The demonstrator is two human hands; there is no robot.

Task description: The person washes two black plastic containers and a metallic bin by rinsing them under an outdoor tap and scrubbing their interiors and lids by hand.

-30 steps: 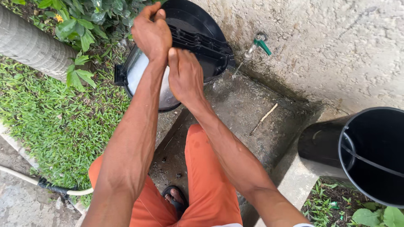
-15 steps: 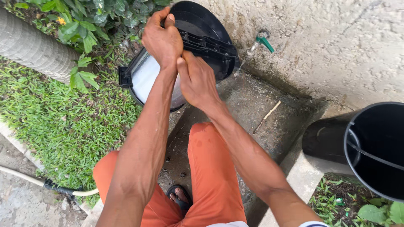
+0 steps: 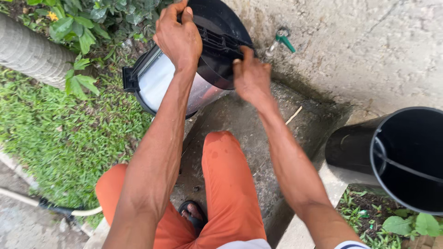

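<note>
Head view: the left hand (image 3: 177, 39) grips the rim of the tilted steel pedal bin (image 3: 184, 85) lying on the wet concrete slab (image 3: 258, 124) under the tap (image 3: 281, 40). The right hand (image 3: 251, 78), fingers loose, touches its black lid (image 3: 221, 41). Steadying the rim firmly should keep the bin from rolling.

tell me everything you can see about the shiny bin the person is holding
The bin is a round can with a shiny, steel-looking body and black plastic rims. It lies tipped on its side at the edge of the wet concrete basin, beside the grass, its black lid swung open near the green-handled tap. The left hand grips its upper rim; the right hand touches the lid's edge.
</note>
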